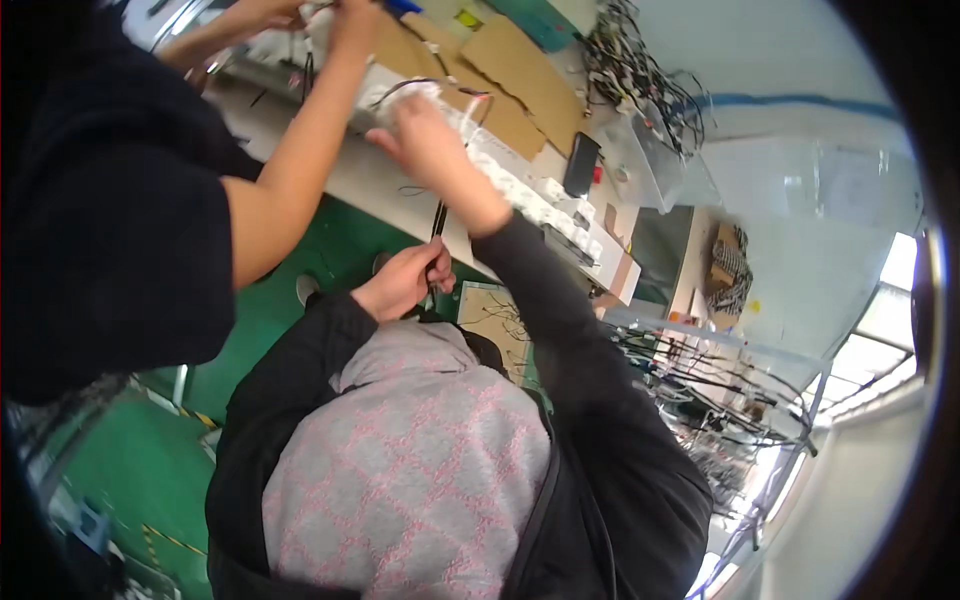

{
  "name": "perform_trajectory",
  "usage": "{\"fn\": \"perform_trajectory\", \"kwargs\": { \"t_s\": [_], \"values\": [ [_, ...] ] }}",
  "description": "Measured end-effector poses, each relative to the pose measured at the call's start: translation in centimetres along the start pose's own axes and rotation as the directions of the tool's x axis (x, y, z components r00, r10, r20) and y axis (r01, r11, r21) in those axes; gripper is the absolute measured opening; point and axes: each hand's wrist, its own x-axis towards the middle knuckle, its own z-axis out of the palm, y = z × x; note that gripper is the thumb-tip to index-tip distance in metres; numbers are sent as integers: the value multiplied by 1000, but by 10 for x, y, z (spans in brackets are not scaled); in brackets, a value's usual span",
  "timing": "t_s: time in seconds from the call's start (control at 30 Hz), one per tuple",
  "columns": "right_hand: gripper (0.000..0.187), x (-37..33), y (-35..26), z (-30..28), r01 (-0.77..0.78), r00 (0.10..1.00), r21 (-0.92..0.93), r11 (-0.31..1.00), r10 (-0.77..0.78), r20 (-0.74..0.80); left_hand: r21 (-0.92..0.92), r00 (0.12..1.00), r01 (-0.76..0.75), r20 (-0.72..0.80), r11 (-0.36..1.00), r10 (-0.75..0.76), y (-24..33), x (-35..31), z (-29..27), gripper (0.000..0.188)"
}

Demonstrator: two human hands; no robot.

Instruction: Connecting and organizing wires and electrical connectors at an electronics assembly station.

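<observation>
My left hand (405, 280) is closed around a black cable (439, 218) in front of the bench edge. The cable runs upward from my fingers toward the bench. Farther forward, my right hand (425, 145) reaches over a long row of small white blocks (520, 192) along the bench. Its thumb sticks out to the left, while motion smears the fingertips, so whether they grip anything does not show. A thin dark wire with a red part (482, 97) lies close beside that hand.
At the left a co-worker in a dark shirt (120, 230) works with both hands at the same bench (365, 170). Cardboard sheets (520, 75) and a black phone (582, 164) lie on it. Tangled cables (635, 60) hang at the back; more cables (720, 375) lie on a rack at right.
</observation>
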Motion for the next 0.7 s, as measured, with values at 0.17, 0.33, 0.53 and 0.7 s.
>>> {"fn": "perform_trajectory", "kwargs": {
  "t_s": [0.17,0.33,0.53,0.7],
  "values": [
    [14,-112,19,-138,-69,881,831,552,425,-208,-249,996,-84,-41,965,77,51,18,76,42],
    [23,-226,39,-132,-563,808,824,-62,167,564,-179,945,-255,161,950,285,114,110,115,46],
    [35,-225,130,-140,-476,669,821,-316,475,571,761,969,-191,45,620,244,85,161,123,55],
    [36,-211,191,-135,-398,715,852,-340,467,520,789,982,148,-45,596,-184,39,148,142,45]
  ]
}}
